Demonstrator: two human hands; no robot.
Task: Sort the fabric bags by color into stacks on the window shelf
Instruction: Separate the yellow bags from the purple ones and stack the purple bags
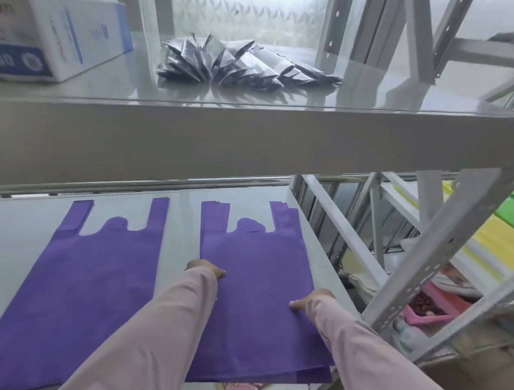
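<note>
1. Two stacks of purple bags lie flat on the shelf. The left stack is toward its left side and the right stack is along its right edge. The handles of both point to the back edge.
2. My left hand rests on the left edge of the right stack, and my right hand is at that stack's right edge with the thumb on top.
3. The sleeves cover most of both hands. I cannot tell whether the fingers pinch the cloth or only press on it.
4. I judge these bags to be very light, thin and floppy. The layers look smooth enough to slide over one another, and the hems at the front corner are already stepped.
5. I would hold the stack at both long side edges, about halfway along, with thumbs on top and fingers underneath. That way the whole stack moves as one sheet.
6. I would avoid the handles, since lifting there would probably fan the layers apart.
7. Nothing here is fragile, so firm pressure is safe.
8. The upper shelf above holds silver packets and a box. I would keep any lift low.
</note>
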